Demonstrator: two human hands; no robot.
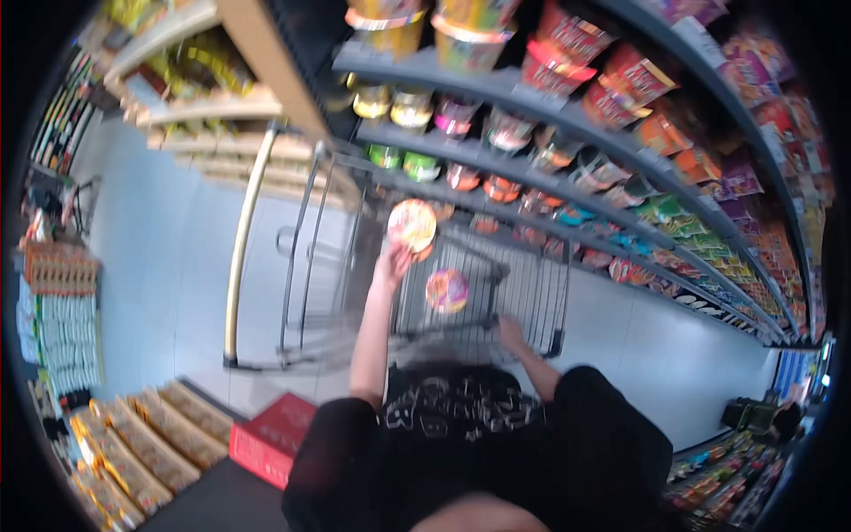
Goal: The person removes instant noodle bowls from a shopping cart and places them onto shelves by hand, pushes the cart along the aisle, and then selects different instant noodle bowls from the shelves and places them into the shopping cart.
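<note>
My left hand has a round cup up over the cart.
On the left, my left hand (396, 262) grasps the round cup (412, 223) from its lower edge, so the cup sits just past my fingertips, its pale, orange-edged lid toward me, near the stocked shelves (443, 133). To the right and lower, a purple-and-orange cup (447, 291) lies in the wire cart (532, 293), apart from both my hands. Farther right, my right hand (511, 335) is at the cart's near rim, too blurred for me to tell whether its fingers are closed.
</note>
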